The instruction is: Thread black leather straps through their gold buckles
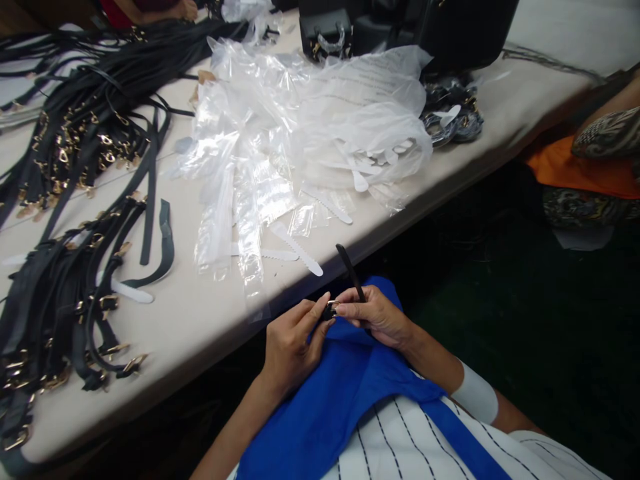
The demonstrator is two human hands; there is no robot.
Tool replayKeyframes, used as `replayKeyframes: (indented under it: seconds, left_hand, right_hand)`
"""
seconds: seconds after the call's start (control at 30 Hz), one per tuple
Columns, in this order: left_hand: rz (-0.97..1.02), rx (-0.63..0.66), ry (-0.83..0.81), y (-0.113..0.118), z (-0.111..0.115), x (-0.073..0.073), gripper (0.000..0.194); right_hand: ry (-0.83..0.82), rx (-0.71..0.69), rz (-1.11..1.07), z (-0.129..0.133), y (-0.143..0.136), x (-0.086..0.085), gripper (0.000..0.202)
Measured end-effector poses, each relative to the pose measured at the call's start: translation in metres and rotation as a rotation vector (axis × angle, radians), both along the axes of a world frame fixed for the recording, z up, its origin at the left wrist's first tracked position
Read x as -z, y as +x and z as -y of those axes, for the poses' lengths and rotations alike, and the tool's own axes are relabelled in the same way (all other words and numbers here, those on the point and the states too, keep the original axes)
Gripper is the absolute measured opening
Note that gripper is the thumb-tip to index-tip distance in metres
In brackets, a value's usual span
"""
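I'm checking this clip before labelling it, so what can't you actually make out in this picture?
- Head view: the buckle is mostly covered by the fingertips of the left hand and right hand.
- The black strap runs down behind the right hand.
- The strap pile is cut off by the left edge.

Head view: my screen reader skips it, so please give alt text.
Both hands, left hand and right hand, hold a black strap by its gold buckle over a blue cloth. Ahead, a table carries strap piles and clear plastic sleeves.
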State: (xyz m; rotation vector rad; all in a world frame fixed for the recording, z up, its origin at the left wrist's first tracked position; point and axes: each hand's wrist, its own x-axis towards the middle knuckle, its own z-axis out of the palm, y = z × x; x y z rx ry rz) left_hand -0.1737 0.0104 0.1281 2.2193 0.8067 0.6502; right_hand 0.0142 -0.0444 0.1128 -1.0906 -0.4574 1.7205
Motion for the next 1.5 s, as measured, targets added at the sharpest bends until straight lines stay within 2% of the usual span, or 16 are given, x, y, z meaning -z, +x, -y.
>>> replayKeyframes:
  seconds: [0.2, 0.33, 0.47, 0.7, 0.97, 1.13, 1.3, 1.5]
  left_hand:
    - [0.192, -0.021, -0.059, 0.005, 0.004, 0.014, 0.046]
    - [0.203, -0.017, -0.066, 0.008, 0.005, 0.02, 0.045]
    - [0.167, 0.026, -0.057, 0.008, 0.005, 0.021, 0.046]
    - [0.118, 0.028, -0.088, 0.006, 0.005, 0.022, 0.045]
    - [0.212, 0.079, -0.19, 0.002, 0.003, 0.023, 0.038]
    - [0.207, 0.103, -0.167, -0.002, 0.006, 0.026, 0.038]
    - [0.16, 0.109, -0.14, -0.004, 0.012, 0.03, 0.038]
    - [-0.006, 0.115, 0.011, -0.006, 0.013, 0.032, 0.04]
  right_hand:
    - [-0.026, -0.016, -0.078, 0.001, 0.004, -0.001, 0.027]
    - [-0.038, -0.003, -0.036, 0.001, 0.004, 0.002, 0.027]
    - [-0.03, -0.048, -0.008, 0.0, 0.001, 0.006, 0.029]
    - [-0.053, -0.08, -0.093, 0.001, 0.0, 0.008, 0.031]
    - [-0.063, -0.121, -0.114, 0.004, -0.002, 0.011, 0.031]
    - [-0.011, -0.149, -0.045, 0.006, -0.006, 0.017, 0.033]
    - [-0.038, -0.157, -0.006, 0.009, -0.007, 0.019, 0.038]
    - [-0.037, -0.16, 0.036, 0.01, -0.006, 0.017, 0.041]
